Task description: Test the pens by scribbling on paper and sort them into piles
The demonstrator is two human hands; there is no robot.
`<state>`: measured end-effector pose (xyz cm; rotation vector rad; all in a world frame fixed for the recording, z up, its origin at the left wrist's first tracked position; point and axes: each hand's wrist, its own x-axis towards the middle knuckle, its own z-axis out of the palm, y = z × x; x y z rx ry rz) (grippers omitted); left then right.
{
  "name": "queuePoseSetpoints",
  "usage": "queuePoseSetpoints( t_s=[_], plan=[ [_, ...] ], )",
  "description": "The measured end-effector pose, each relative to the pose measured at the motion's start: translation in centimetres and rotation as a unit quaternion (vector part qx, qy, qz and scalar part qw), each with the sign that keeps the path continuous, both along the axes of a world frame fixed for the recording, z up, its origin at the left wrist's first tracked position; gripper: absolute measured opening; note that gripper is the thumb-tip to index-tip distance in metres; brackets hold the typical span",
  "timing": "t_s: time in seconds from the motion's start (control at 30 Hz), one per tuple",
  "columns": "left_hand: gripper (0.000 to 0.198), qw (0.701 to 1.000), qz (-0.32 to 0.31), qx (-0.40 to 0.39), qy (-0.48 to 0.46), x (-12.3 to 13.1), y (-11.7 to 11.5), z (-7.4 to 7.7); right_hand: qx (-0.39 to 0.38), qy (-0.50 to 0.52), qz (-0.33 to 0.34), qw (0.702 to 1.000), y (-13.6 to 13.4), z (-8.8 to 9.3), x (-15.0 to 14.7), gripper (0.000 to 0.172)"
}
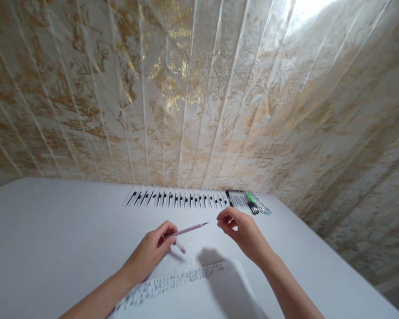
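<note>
My left hand (154, 248) is closed around a thin pink pen (189, 229), its dark tip pointing right toward my right hand. A pale cap or second pen end (180, 247) sticks out below the left fingers. My right hand (241, 230) hovers just right of the pen tip, thumb and forefinger pinched together; whatever is between them is too small to make out. Both hands are above a white table (53, 230).
A long row of white pens with black clips (176, 199) lies along the table's back edge, with dark, green and blue pens (251, 203) at its right end. A white sheet with handwritten lines (173, 283) lies near me. A gold-marbled wall rises behind.
</note>
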<state>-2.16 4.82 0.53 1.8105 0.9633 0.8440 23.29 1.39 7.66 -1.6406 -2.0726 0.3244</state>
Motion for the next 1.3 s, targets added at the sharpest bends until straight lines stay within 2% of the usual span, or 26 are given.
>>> queuePoseSetpoints(
  t_s=[0.1,0.17,0.5,0.67,0.8,0.87,0.9,1.0,1.07,1.23,1.3],
  plan=[
    [0.012,1.0,0.001,0.003,0.006,0.0,0.1,0.0,0.062,0.096,0.039,0.993,-0.5,0.5,-0.7,0.011],
    [0.011,1.0,0.001,0.004,0.014,0.0,0.1,0.0,0.077,0.12,0.055,0.988,-0.7,0.4,-1.0,0.013],
    [0.01,1.0,-0.012,0.009,0.022,0.1,0.0,0.1,0.083,0.122,0.091,0.985,-0.3,-1.3,-2.2,0.012],
    [0.01,0.999,-0.025,0.01,0.023,0.0,0.1,-0.2,0.078,0.094,0.059,0.991,-0.1,-2.1,-2.3,0.009],
    [0.008,0.999,0.004,0.033,0.036,0.1,0.1,-0.4,0.046,0.031,0.034,0.998,-0.2,-2.2,-2.3,0.032],
    [0.008,0.999,0.015,0.037,0.034,0.2,0.1,-0.3,0.037,0.021,0.028,0.999,-0.4,-2.0,-2.3,0.039],
    [0.008,0.999,0.018,0.037,0.033,0.3,0.0,-0.2,0.032,0.018,0.028,0.999,-0.5,-1.9,-2.4,0.036],
    [0.008,0.999,0.021,0.029,0.033,0.3,-0.1,0.0,0.015,0.027,0.044,0.999,-0.6,-1.7,-2.5,0.014],
    [0.008,0.999,0.024,0.027,0.037,0.2,-0.1,0.1,0.003,0.023,0.048,0.999,-0.6,-1.8,-2.5,0.008],
    [0.008,0.998,0.027,0.03,0.043,0.1,-0.2,0.1,-0.033,-0.019,0.014,0.999,-0.5,-2.0,-2.5,0.04],
    [0.007,0.998,0.027,0.032,0.045,0.2,-0.2,0.1,-0.032,-0.014,0.013,0.999,-0.5,-1.8,-2.3,0.036]
  ],
)
